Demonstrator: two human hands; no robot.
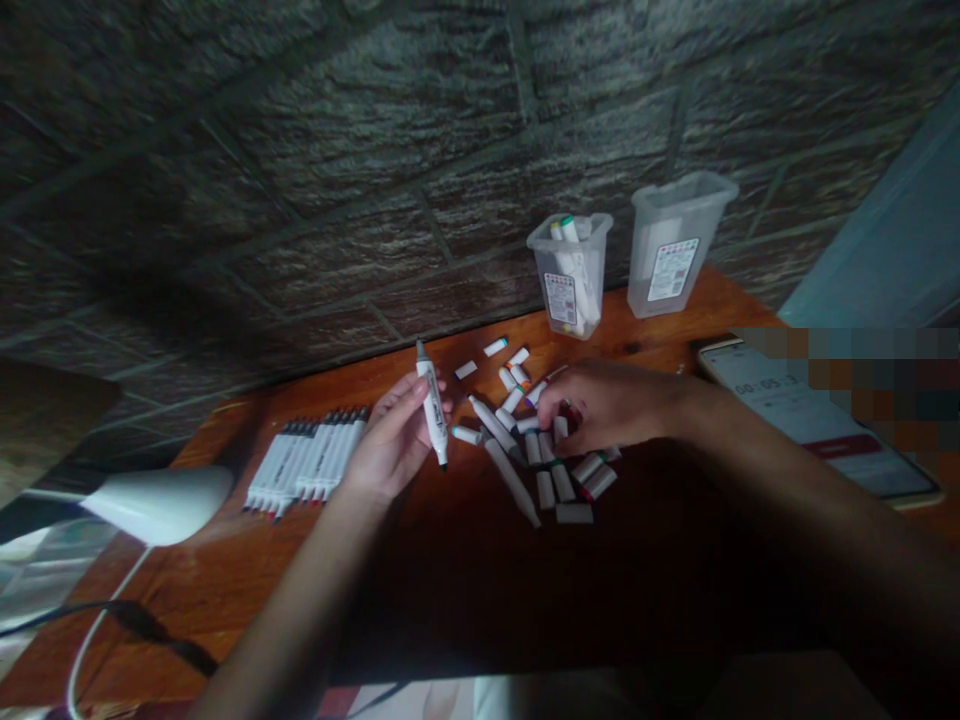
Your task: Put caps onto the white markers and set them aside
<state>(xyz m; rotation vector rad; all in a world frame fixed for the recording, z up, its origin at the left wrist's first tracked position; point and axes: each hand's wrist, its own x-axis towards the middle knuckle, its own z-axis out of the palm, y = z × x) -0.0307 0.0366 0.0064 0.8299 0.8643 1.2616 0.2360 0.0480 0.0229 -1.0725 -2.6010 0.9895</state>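
My left hand (pixel 391 437) grips an uncapped white marker (pixel 433 404), holding it nearly upright above the wooden table (pixel 465 560). My right hand (pixel 609 405) rests palm down on a scatter of loose marker caps (pixel 574 482), fingers curled over some of them; what they pinch is hidden. Two more white markers (pixel 504 455) lie between the hands. A row of several capped markers (pixel 307 462) lies side by side to the left of my left hand.
Two clear plastic tubs stand at the back by the stone wall: one (pixel 571 272) holds a few markers, the other (pixel 676 243) looks empty. A phone (pixel 810 415) lies at the right. A white lamp head (pixel 161 503) and cables sit at the left.
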